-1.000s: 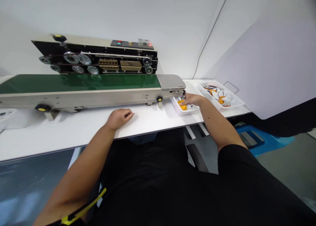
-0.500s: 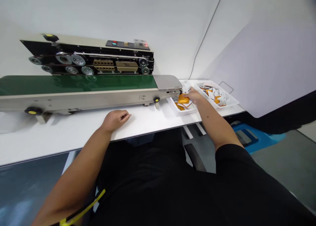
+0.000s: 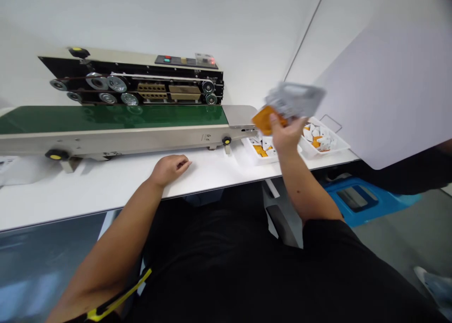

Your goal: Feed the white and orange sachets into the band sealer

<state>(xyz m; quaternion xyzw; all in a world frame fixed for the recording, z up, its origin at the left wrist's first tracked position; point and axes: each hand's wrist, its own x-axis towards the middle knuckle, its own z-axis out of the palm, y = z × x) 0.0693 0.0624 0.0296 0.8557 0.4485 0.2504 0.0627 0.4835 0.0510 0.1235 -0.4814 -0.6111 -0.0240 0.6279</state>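
Orange packet [image 3: 264, 120] is in the air above the near tray [image 3: 264, 161], under the thumb of the right hand [image 3: 287, 135], together with a blurred greyish clear pouch [image 3: 305, 99]; the other fingers are partly hidden, so I cannot tell how firmly they press. If this grip is loose, I think one piece could slide out, because the pieces overlap unevenly and look smooth. The left hand [image 3: 169, 169] rests on the white surface [image 3: 212, 172] with fingers curled together, no object visible in it, so it gives no support. A low pass might catch the pouch on the metal end plate [image 3: 240, 116] of the band sealer [image 3: 176, 85], beside the green belt [image 3: 116, 118]. Compared with half a second earlier, the right hand has risen from the near tray with its pieces, while the left hand has kept its curled pose.
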